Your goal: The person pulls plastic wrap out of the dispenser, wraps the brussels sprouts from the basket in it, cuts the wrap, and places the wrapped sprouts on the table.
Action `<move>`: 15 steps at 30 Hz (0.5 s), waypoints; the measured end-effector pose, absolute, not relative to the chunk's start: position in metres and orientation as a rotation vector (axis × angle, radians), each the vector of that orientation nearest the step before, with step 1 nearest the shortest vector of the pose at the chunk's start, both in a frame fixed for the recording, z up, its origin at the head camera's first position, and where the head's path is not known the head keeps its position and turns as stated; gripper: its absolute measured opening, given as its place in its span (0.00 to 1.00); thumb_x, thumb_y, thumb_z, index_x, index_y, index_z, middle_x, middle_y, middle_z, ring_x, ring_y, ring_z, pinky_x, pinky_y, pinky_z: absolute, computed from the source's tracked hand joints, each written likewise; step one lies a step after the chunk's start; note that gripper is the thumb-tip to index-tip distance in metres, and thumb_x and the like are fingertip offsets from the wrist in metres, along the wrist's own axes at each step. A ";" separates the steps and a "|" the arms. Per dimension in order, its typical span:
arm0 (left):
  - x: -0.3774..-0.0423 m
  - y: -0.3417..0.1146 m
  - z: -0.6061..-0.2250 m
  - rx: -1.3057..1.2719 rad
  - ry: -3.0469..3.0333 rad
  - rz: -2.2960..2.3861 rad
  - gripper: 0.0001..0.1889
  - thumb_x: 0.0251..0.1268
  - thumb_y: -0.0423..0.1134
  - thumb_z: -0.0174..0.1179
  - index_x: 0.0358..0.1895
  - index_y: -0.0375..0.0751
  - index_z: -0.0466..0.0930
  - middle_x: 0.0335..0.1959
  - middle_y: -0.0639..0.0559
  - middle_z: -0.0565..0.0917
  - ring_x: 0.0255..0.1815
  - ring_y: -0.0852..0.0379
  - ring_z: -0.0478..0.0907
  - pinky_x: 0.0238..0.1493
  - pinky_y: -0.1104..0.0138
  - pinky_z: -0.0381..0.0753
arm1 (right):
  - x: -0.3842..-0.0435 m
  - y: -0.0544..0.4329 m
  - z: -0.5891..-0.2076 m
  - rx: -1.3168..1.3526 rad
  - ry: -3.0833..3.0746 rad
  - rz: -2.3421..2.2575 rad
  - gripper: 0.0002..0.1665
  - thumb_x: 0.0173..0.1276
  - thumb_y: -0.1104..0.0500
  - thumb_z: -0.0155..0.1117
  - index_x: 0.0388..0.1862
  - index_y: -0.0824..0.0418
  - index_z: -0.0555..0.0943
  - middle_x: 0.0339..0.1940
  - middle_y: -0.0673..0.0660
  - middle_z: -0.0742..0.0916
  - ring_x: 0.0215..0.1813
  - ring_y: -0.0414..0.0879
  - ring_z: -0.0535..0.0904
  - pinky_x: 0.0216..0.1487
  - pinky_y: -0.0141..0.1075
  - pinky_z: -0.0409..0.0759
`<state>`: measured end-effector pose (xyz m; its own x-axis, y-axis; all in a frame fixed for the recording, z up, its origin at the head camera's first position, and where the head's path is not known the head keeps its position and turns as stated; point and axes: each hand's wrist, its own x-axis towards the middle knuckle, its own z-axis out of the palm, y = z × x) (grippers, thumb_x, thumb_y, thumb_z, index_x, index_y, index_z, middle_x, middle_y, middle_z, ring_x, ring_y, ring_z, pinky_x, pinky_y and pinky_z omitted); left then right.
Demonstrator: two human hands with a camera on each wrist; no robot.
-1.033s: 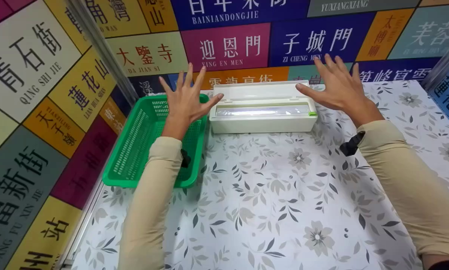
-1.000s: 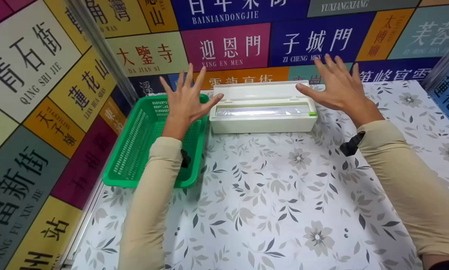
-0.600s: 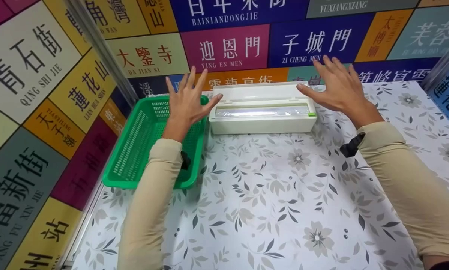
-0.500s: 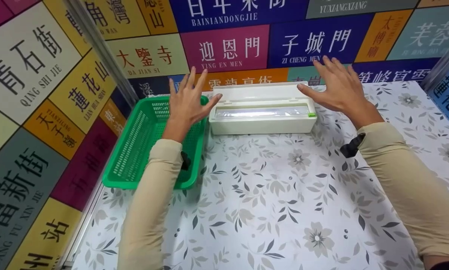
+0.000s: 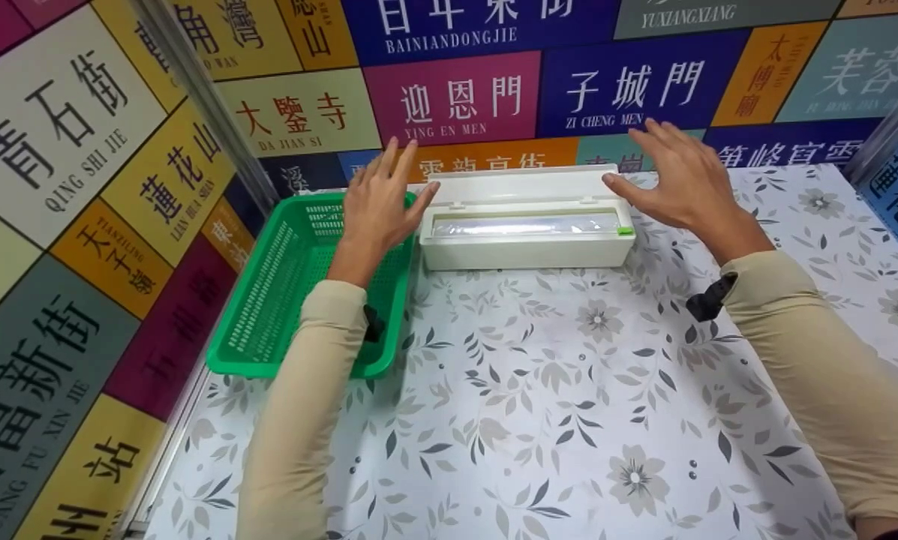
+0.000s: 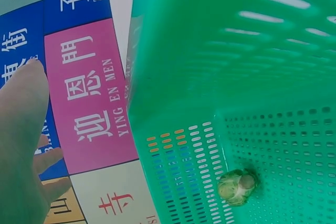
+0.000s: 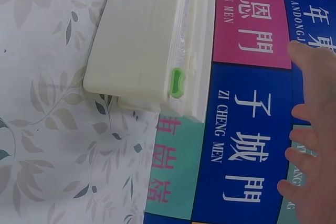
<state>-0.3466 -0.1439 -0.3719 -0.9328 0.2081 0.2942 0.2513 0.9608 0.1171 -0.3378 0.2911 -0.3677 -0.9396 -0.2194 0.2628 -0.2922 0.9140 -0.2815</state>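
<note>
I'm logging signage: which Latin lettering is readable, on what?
"BAINIANDONGJIE": blue panel
"YUXIANGXIANG": grey panel
"YING EN MEN": pink panel
"ZI CHENG MEN": lower blue panel
"DA JIAN SI": cream panel
"QING SHI JIE": white panel
"LIAN HUA SHAN": yellow panel
"TIANZILING": orange panel
"FU XIN JIE": slate panel
Rest: blurred or cut.

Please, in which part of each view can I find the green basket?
Head: the green basket is left of centre, partly hidden by the left forearm.
Left wrist: it fills the right side.
Right wrist: not in it.
Shared landmark: pink YING EN MEN panel.
</note>
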 end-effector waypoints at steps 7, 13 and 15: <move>-0.344 -0.144 -0.375 -0.388 -2.790 -0.251 0.40 0.84 0.68 0.44 0.90 0.56 0.51 0.91 0.48 0.53 0.86 0.38 0.64 0.88 0.43 0.57 | -0.336 0.289 -0.369 0.392 -2.835 0.470 0.52 0.78 0.26 0.54 0.89 0.51 0.61 0.91 0.60 0.61 0.91 0.64 0.54 0.83 0.74 0.54; -0.343 -0.144 -0.378 -0.440 -2.754 -0.276 0.39 0.85 0.67 0.46 0.89 0.55 0.53 0.90 0.48 0.57 0.83 0.37 0.68 0.86 0.43 0.63 | -0.334 0.288 -0.369 0.405 -2.827 0.467 0.49 0.79 0.28 0.56 0.88 0.51 0.63 0.91 0.58 0.63 0.89 0.64 0.58 0.82 0.75 0.57; -0.342 -0.142 -0.379 -0.458 -2.749 -0.278 0.39 0.85 0.66 0.46 0.89 0.55 0.54 0.90 0.48 0.58 0.83 0.37 0.69 0.85 0.43 0.64 | -0.333 0.287 -0.370 0.410 -2.821 0.468 0.47 0.79 0.29 0.56 0.88 0.51 0.64 0.90 0.57 0.64 0.88 0.65 0.60 0.81 0.75 0.59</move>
<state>-0.3425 -0.1423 -0.3787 -0.8908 0.2784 0.3593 0.3447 0.9290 0.1347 -0.3329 0.2874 -0.3697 -0.9285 -0.2324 0.2896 -0.3135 0.9086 -0.2760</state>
